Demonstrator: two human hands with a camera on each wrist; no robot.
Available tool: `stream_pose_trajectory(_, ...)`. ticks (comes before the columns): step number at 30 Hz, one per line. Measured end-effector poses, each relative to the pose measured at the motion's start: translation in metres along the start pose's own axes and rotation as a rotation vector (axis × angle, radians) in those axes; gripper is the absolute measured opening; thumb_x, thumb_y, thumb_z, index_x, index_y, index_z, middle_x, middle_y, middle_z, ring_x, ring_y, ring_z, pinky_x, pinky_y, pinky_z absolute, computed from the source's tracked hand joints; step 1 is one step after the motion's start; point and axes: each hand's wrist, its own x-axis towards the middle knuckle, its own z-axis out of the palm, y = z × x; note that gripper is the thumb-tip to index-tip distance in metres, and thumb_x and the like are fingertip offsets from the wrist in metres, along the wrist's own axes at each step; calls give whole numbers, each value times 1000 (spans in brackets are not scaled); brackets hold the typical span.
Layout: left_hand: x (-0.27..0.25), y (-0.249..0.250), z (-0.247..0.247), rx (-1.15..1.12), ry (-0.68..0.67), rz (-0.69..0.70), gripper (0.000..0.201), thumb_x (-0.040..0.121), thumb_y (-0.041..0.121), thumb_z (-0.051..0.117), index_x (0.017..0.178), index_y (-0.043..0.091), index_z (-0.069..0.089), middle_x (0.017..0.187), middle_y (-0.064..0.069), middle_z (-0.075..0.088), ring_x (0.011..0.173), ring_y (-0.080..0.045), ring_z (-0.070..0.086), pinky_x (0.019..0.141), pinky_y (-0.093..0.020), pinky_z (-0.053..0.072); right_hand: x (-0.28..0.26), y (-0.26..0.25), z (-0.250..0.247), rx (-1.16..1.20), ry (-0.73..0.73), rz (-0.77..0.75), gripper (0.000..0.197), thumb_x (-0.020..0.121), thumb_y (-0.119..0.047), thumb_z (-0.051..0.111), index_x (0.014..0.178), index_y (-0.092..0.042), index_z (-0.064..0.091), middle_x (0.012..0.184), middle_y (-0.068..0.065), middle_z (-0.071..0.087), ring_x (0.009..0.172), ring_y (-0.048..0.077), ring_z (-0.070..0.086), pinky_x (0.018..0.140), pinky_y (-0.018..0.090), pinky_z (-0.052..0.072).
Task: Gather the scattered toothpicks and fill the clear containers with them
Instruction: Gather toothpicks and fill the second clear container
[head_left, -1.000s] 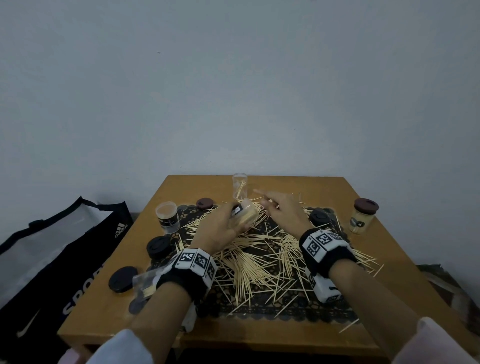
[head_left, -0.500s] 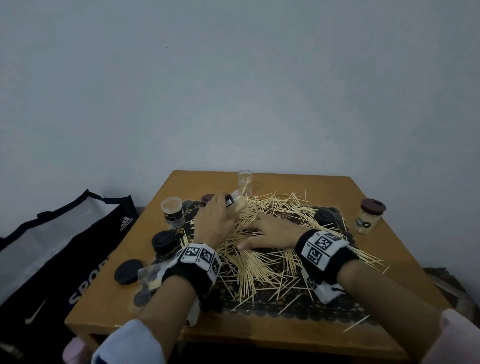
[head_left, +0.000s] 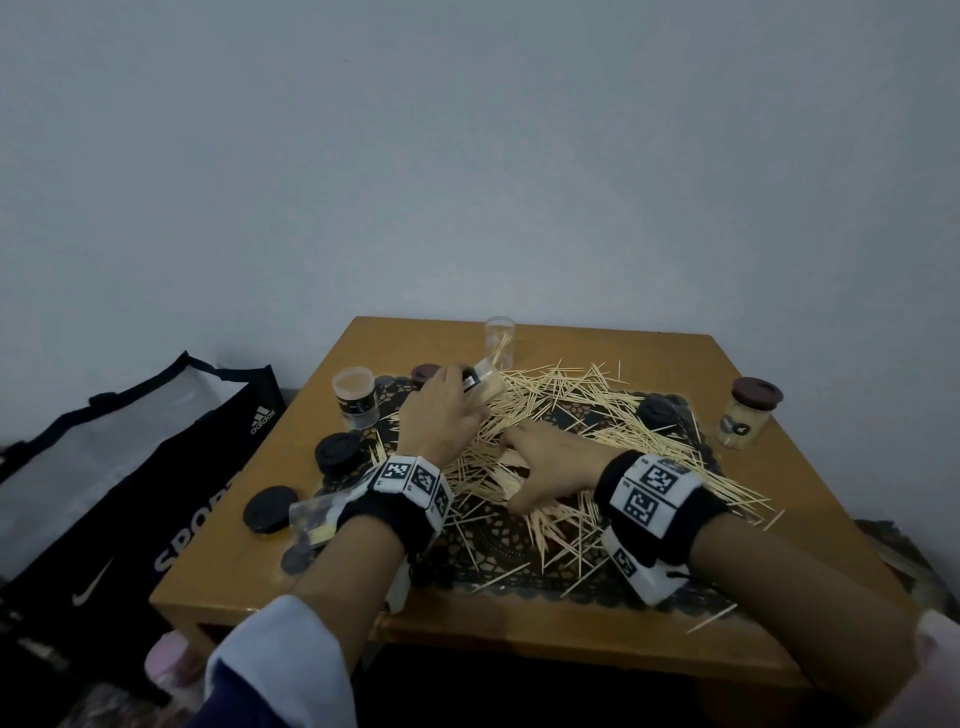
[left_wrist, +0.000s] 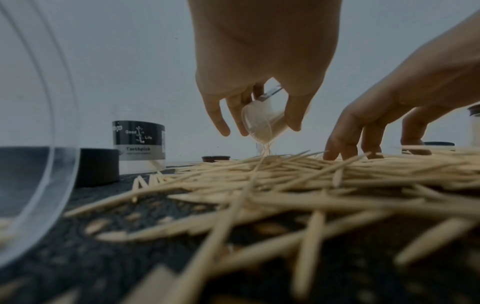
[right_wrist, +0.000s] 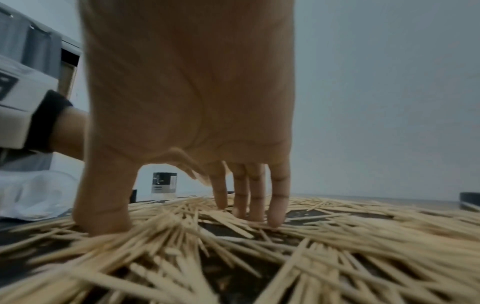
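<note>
Left hand (head_left: 439, 410) grips one tilted container (head_left: 485, 384); right hand (head_left: 550, 462), grip released, presses scattered toothpicks (head_left: 571, 395).

I can read "Good Life" and "Toothpick" on the black-and-grey label of a clear jar (left_wrist: 139, 144), and "adidas" plus the letters "SPOR" on the black bag (head_left: 171, 467) beside the table.

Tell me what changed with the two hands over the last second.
The right hand dropped from beside the held container onto the toothpicks, its fingers now spread and pressing the pile. The left hand kept gripping that container, tilted toward the pile. The lidded jar at the right and the loose black lids stayed put.
</note>
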Motion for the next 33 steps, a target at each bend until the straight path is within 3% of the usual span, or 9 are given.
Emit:
stream_pose_trajectory(4,0,0,1,-5,-6,1,53,88,40,66,129,13,46,127,-4,58,110,-22,60,82,-35,48,3,10,-4,0,39,-61,67,78,-30,74,136,-11,45,123,3,49,110,17,47,93,30,43)
stream_pose_trajectory(8,1,-1,2,-20,-12,5,54,88,40,66,131,13,46,127,-3,58,111,-22,59,81,-34,47,6,21,-6,-14,20,-105,60,82,-36,72,134,-16,51,117,0,51,106,15,49,91,32,46)
stream_pose_trajectory(12,1,-1,2,-23,-15,11,56,87,41,67,131,14,46,127,-3,58,111,-22,59,84,-38,50,7,30,-10,-32,42,-167,48,86,-31,69,130,-20,56,119,-3,55,105,9,49,90,27,42)
stream_pose_trajectory(16,0,-1,2,-23,-13,24,56,87,42,67,131,13,46,126,-3,59,111,-21,60,83,-36,50,9,34,-8,-46,77,-185,49,87,-30,67,132,-19,52,126,-2,56,111,10,50,96,29,43)
stream_pose_trajectory(20,0,0,1,-25,-26,21,56,88,43,66,131,14,46,127,-2,58,111,-21,59,84,-36,50,10,39,-10,-10,83,-145,63,79,-38,75,134,-18,50,106,-6,56,97,10,52,79,25,43)
stream_pose_trajectory(23,0,0,1,-33,-33,21,56,88,42,66,132,14,45,128,-2,58,112,-20,59,84,-35,48,12,46,-12,-30,85,-107,48,77,-40,76,116,-16,62,101,-4,58,94,14,54,78,25,45)
stream_pose_trajectory(26,0,0,0,-30,-36,20,55,89,40,65,133,14,45,130,-2,57,114,-20,58,82,-31,45,12,49,-12,-38,134,-139,32,82,-33,73,107,-14,67,95,-7,59,87,11,52,67,17,36)
stream_pose_trajectory(33,0,0,2,-23,-35,23,55,90,40,64,134,14,45,129,-1,57,112,-18,58,77,-26,40,11,48,-8,-112,155,-175,20,89,-27,63,105,-16,62,101,-2,61,94,15,58,80,29,47)
